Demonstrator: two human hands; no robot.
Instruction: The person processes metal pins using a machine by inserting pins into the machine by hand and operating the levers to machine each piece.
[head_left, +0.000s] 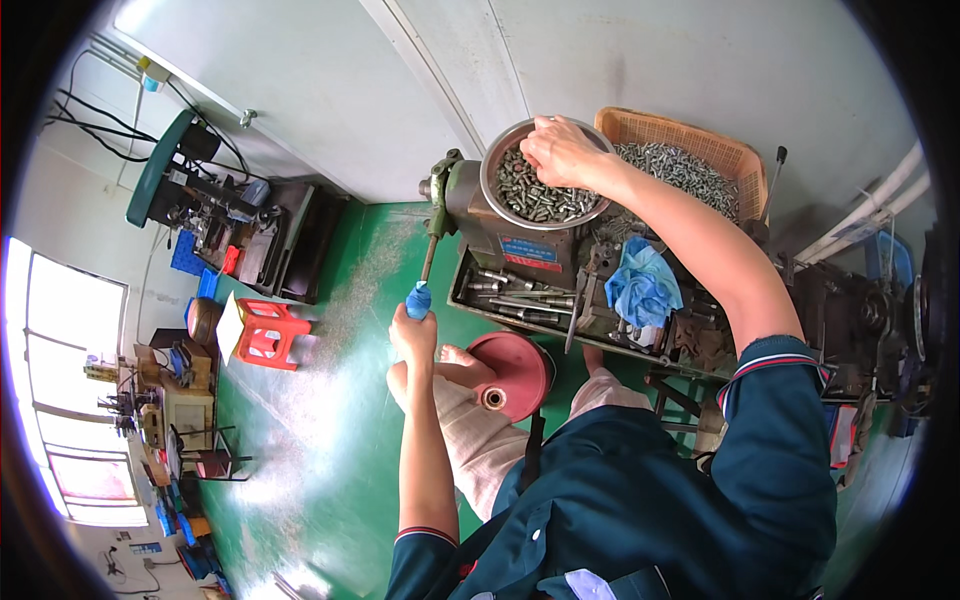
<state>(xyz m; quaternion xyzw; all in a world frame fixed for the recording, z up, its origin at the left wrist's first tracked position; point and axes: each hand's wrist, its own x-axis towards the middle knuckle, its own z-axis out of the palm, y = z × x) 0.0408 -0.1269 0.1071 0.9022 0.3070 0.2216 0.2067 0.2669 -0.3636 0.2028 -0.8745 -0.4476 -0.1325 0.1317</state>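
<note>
Gripping on the left: the left hand has its fingers curled closed round the lower end of a blue-wrapped handle, at the near end of a metal lever. Up and to the right, the right hand hangs over a steel bowl, fingers bent down and bunched; whether they pinch a piece, one cannot tell. Beneath them lie the small metal parts, and they look hard, light apiece and perhaps slick, so a fingertip pinch round the body of one should suit. The lever looks stiff and solid; that wrapping, probably softer, seems the place to hold.

Now the containers! The bowl is well filled with parts and sits on a worn machine. Just beside it, an orange-tan basket carries a broad spread of shinier metal pieces. Below, an open metal tray holds rods and sockets, with a crumpled blue cloth to the right.
</note>
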